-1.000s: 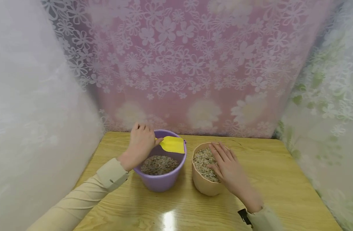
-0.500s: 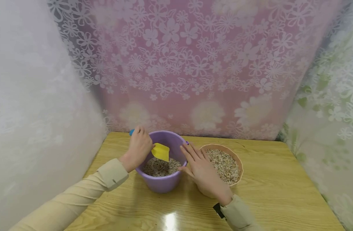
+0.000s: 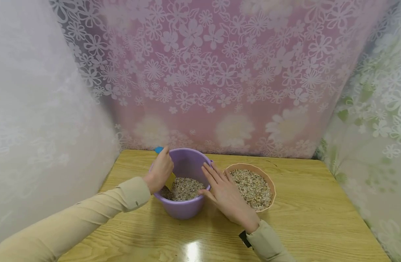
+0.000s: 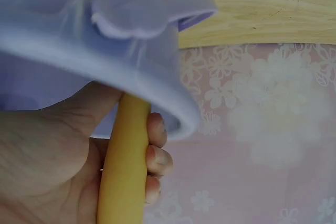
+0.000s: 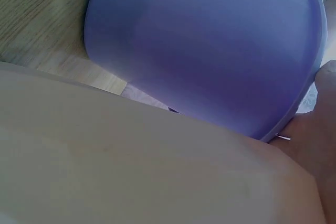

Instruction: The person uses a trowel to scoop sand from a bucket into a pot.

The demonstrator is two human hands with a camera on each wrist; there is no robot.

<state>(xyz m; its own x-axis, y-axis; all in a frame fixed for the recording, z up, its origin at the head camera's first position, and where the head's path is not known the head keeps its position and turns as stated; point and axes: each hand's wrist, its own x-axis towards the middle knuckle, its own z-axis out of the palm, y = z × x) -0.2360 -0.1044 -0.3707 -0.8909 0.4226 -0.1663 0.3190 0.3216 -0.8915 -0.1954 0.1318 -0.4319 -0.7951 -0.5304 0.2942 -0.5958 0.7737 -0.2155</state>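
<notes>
My left hand (image 3: pixel 161 170) grips the yellow handle (image 4: pixel 126 166) of a small toy shovel at the left rim of a purple bucket (image 3: pixel 184 210). A blue end (image 3: pixel 159 149) pokes out above the fist. The yellow shovel blade (image 3: pixel 170 181) slants down into the gravel-like grains (image 3: pixel 188 188) inside, and its tip is hidden. With fingers straight, my right hand (image 3: pixel 224 196) rests at the bucket's right rim; in the right wrist view the thumb (image 5: pixel 326 77) lies at that rim.
A peach-coloured pot (image 3: pixel 274 193) filled with similar grains (image 3: pixel 254 189) stands right of the bucket, partly behind my right hand. Both stand on a wooden table (image 3: pixel 311 203). Flowered curtains (image 3: pixel 213 91) enclose the back and sides.
My left hand has lowered the shovel from above the bucket's rim into the grains, turning the blade downward. My right hand has moved left from over the pot to the bucket's rim.
</notes>
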